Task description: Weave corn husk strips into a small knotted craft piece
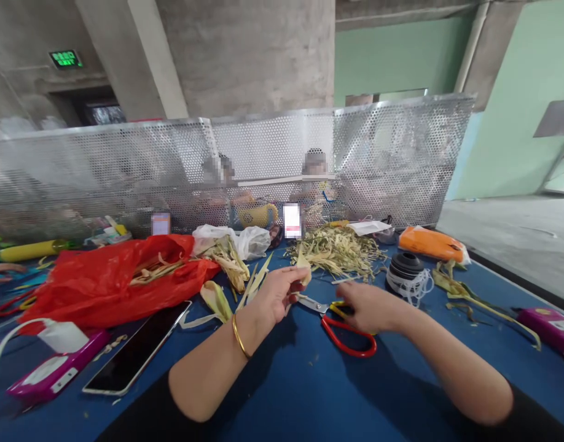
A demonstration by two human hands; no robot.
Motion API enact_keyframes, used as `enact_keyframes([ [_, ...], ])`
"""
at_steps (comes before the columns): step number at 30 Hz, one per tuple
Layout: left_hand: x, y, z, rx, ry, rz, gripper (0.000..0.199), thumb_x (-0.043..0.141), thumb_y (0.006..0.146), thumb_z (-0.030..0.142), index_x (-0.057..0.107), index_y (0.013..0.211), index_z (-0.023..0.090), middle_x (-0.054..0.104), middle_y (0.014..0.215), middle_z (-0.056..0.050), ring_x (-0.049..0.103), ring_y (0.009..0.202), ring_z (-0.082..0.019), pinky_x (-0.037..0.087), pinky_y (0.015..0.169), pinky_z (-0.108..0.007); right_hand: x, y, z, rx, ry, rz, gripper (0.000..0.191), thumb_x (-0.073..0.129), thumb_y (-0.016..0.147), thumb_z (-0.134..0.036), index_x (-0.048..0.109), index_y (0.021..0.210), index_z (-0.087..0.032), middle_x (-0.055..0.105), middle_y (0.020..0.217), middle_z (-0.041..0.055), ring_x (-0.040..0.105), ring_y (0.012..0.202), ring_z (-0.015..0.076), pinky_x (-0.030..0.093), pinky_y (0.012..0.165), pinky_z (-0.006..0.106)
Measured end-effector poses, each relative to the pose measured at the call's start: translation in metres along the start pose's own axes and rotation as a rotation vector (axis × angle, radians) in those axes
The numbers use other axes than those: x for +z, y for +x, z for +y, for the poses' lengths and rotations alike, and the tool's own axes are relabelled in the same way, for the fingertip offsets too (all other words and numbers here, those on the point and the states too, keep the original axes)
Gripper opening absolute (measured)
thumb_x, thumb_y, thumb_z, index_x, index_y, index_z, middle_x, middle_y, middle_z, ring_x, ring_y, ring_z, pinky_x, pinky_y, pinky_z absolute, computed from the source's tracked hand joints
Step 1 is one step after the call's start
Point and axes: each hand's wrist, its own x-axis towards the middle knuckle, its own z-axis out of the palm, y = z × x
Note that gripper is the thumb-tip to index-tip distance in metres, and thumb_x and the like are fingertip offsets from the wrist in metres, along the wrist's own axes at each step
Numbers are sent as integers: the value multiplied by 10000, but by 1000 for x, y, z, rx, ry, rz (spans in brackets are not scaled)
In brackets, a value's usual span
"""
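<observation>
A pale piece of dried corn husk [304, 270] is pinched upright between the thumb and fingers of my left hand [282, 291]. My right hand [367, 307] curls over the yellow handle of a pair of scissors [349, 347], its fingertips partly hidden. The red handle loop points towards me, while the metal blades reach to just beneath my left hand. Behind both hands lies a heap of shredded husk [340, 248]. Longer husk leaves [217, 301] rest to the left of my left wrist.
A red plastic bag [111, 276], a phone [137, 350] and a purple power strip [56, 374] occupy the left side. A black spool with white string [406, 273] and an orange packet [432, 244] stand right. A perforated metal screen [387, 159] closes off the back.
</observation>
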Motion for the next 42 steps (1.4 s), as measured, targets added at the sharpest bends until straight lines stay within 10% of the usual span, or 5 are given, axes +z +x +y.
enact_keyframes([
  [8, -24, 15, 4, 106, -204, 140, 180, 780, 592, 180, 650, 709, 141, 586, 593, 27, 517, 512, -60, 326, 457, -170, 17, -1, -13, 31, -290, -138, 448, 550, 697, -119, 579, 1144, -131, 687, 935, 178, 660, 819, 306, 396, 620, 321],
  [17, -31, 25, 7, 137, -280, 188, 146, 724, 631, 87, 587, 621, 135, 514, 504, 51, 430, 434, -36, 258, 422, -168, -28, -16, 19, 73, 377, -238, 390, 551, 780, -358, 628, 1131, -205, 645, 744, 19, 546, 577, 148, 419, 536, 248],
  [26, -24, 18, 7, 125, -254, 207, 144, 695, 659, 50, 591, 612, 137, 622, 574, -9, 578, 516, -105, 465, 563, -236, 6, 6, 17, 105, 542, 171, 600, 649, 694, -517, 568, 1163, -152, 543, 675, -17, 509, 626, 170, 441, 610, 307],
  [42, -14, 11, -2, 295, -137, 123, 93, 669, 668, 76, 639, 619, 149, 641, 633, -6, 599, 568, -121, 513, 594, -258, 10, -7, -5, 23, 262, 262, 495, 576, 779, -417, 611, 1227, -210, 692, 794, 35, 662, 706, 220, 494, 627, 304],
])
